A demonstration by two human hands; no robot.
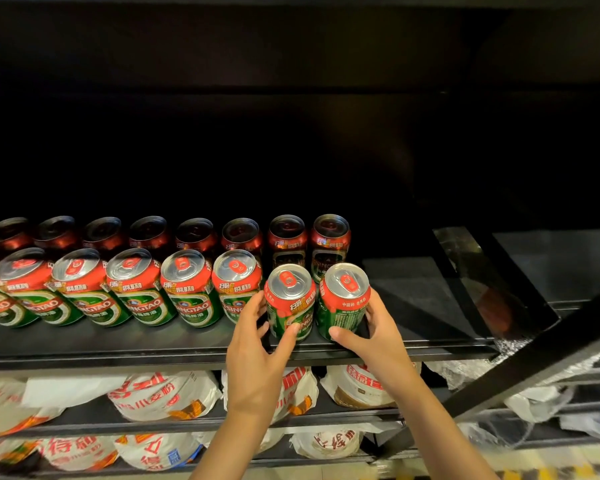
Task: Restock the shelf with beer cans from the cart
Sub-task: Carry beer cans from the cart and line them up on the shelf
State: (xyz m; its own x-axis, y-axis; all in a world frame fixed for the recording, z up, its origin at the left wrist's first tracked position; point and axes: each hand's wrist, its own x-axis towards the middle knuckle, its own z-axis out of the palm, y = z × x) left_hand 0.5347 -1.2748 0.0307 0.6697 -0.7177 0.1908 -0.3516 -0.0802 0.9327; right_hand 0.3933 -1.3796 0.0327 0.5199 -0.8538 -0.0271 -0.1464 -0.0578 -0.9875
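Two green-and-red beer cans set upright at the right end of the front row, near the shelf (187, 351) edge, prob. to extend that row w/ labels facing out. Left hand (257, 344) wrapped partway round the left can (289, 303), thumb on its front, fingers behind toward the neighbouring row can (236, 285). Right hand (371, 336) gripping the right can (343, 299) likewise, thumb low on its front, fingers on its right side; both cans touching the shelf, not yet let go.
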